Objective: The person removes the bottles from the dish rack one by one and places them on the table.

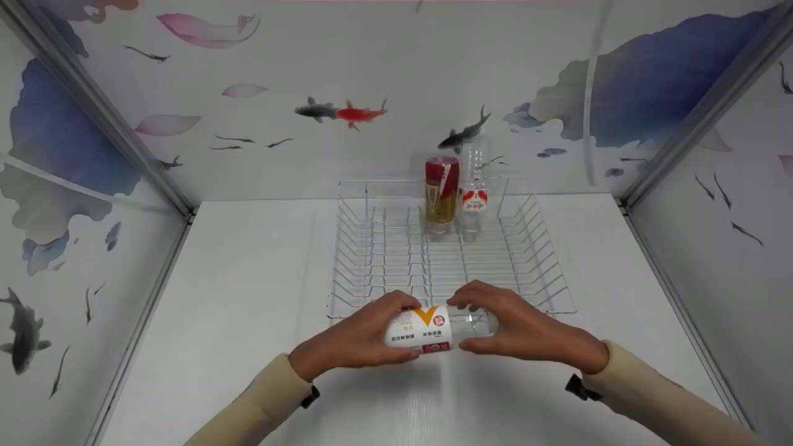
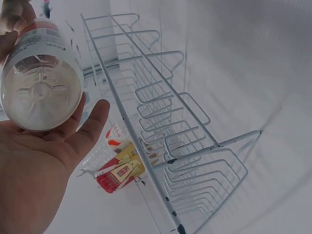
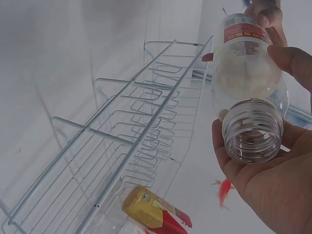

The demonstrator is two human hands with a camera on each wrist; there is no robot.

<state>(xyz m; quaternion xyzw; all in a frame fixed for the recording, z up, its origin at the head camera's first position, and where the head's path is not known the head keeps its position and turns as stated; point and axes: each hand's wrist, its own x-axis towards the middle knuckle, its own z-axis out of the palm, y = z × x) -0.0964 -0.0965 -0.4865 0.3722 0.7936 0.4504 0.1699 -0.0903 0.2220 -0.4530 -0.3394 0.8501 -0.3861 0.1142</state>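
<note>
A clear plastic bottle (image 1: 422,331) with a white, orange and red label lies sideways between my hands, in front of the wire rack. My left hand (image 1: 356,337) holds its labelled base end, thumb on the near side and fingers on the far side. Around the clear neck end, my right hand (image 1: 526,325) has its thumb and fingers. The right wrist view shows the bottle's uncapped, threaded mouth (image 3: 252,131), facing that camera. In the left wrist view the ribbed round base (image 2: 41,91) sits above my left palm.
A white wire dish rack (image 1: 384,272) stands on the white table (image 1: 248,297). Towards its back stand a red and gold can (image 1: 441,192) and a clear bottle with a red and white label (image 1: 474,199). Printed walls (image 1: 396,56) enclose the table at the back and sides.
</note>
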